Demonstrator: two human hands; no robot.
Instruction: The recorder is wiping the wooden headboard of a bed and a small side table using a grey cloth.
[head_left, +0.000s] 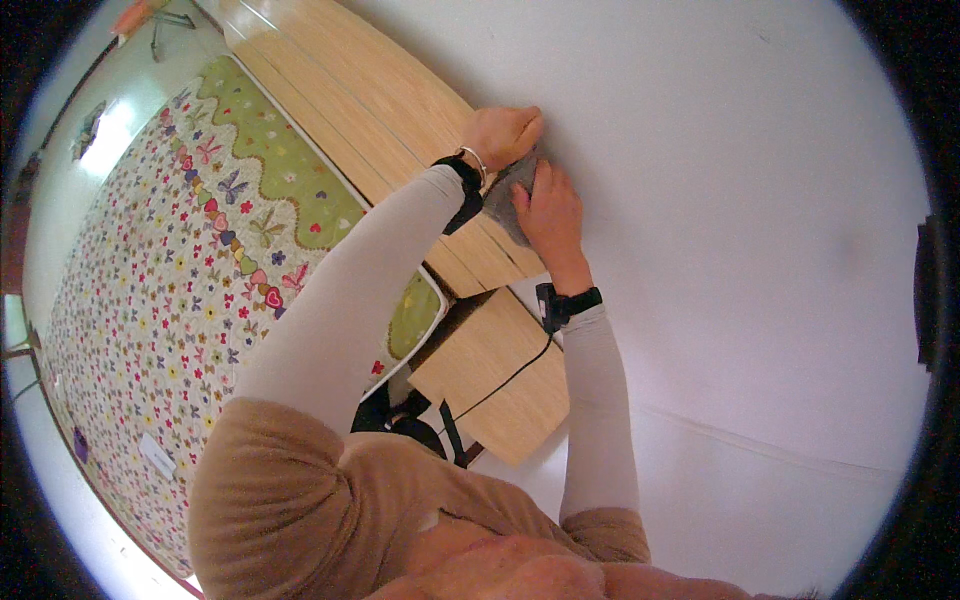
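A grey cloth (510, 199) hangs bunched over the top edge of a light wooden headboard (390, 112), close against the white wall (750, 210). My right hand (553, 214) grips the cloth from the wall side, its thumb lying across the fabric. Just beyond it, my left hand (504, 136) is curled into a fist at the cloth's upper end; its fingertips are hidden. A thin bracelet and a black band circle my left wrist. Another black band, with a small box and a cable (510, 379), is strapped on my right wrist.
Left of the headboard lies a bed with a flowered quilt (172, 300) and a pale flat object (157, 455) on it. A wooden bedside cabinet (499, 375) stands near my body, with black items (409, 420) beside it. A dark object (926, 292) shows at the right rim.
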